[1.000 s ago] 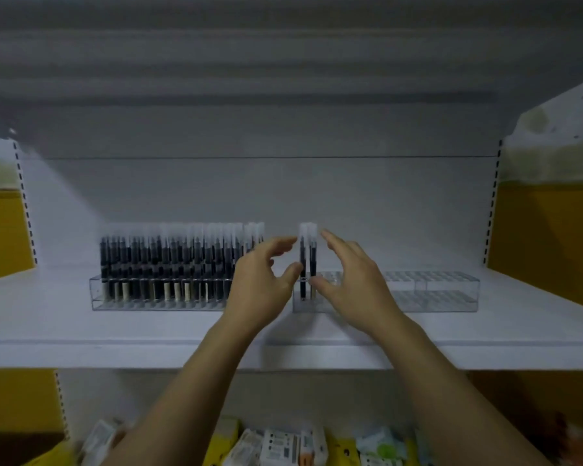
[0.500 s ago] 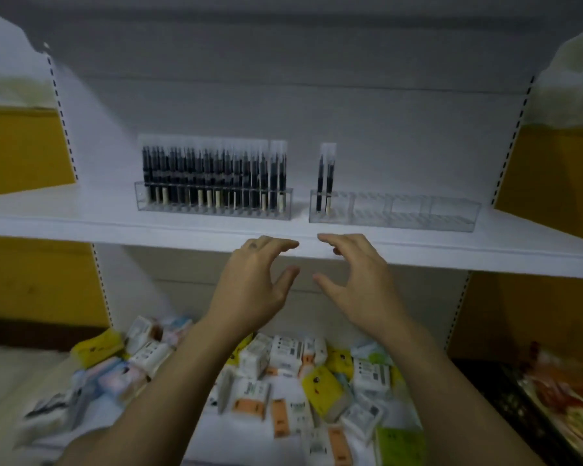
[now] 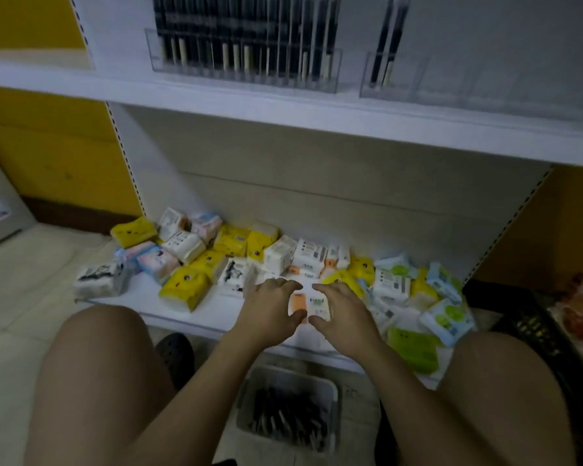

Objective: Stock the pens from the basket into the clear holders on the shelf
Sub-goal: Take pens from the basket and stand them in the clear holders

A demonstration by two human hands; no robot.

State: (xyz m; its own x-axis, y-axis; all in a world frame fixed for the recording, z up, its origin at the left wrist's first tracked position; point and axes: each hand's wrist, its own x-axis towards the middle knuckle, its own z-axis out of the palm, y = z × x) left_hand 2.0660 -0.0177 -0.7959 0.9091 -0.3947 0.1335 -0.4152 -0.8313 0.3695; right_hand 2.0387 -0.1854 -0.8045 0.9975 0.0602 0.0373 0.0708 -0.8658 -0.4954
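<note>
A grey basket holding several dark pens sits on the floor between my knees. On the white shelf above, the left clear holder is packed with several black pens. The right clear holder has two pens at its left end. My left hand and my right hand hang side by side in front of the lower shelf, above the basket, fingers relaxed and holding nothing.
Many small tissue packs in yellow, white, blue and green lie scattered on the bottom shelf. A black crate with packaged goods stands at the right. My bare knees flank the basket, with a dark shoe on the floor.
Both hands have dropped from the right holder on the shelf down to the lower shelf level. The view has tilted down, bringing the basket into sight.
</note>
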